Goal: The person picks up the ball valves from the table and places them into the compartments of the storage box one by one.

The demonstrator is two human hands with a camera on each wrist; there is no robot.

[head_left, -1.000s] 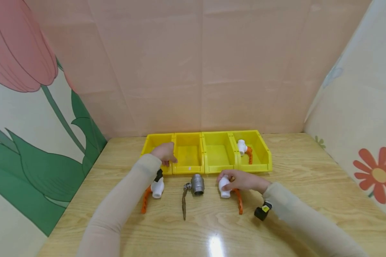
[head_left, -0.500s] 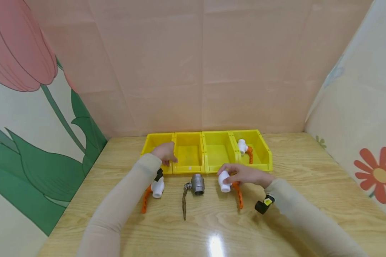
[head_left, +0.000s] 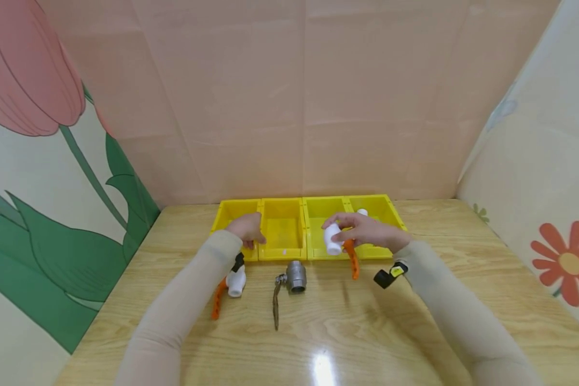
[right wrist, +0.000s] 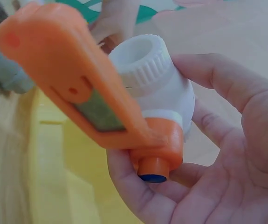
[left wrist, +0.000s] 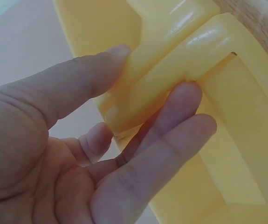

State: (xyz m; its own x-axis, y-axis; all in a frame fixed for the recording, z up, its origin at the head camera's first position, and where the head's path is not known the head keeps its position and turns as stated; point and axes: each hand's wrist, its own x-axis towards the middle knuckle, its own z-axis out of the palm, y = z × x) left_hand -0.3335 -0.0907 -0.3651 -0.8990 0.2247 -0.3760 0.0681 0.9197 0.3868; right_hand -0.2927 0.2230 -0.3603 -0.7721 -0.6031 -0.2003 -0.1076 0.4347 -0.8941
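My right hand (head_left: 366, 231) holds a plastic ball valve (head_left: 332, 240) above the front of the third yellow bin (head_left: 317, 228). In the right wrist view, the fingers and thumb grip its white body (right wrist: 171, 93), and its orange lever handle (right wrist: 92, 93) points away from the palm. My left hand (head_left: 246, 228) is at the two leftmost bins. In the left wrist view, its thumb and fingers straddle their adjoining yellow rims (left wrist: 171, 65). Another white valve (head_left: 236, 283) with an orange handle lies on the table, partly behind the left wrist.
A metal ball valve (head_left: 296, 277) with a long brownish lever lies on the wooden table (head_left: 251, 348) before the bins. Another white valve (head_left: 362, 212) sits in the rightmost bin, mostly hidden by the right hand. A wall stands close behind the bin row.
My right hand has lifted the plastic ball valve off the table and carried it forward over the third bin's front. The left hand stays in place.
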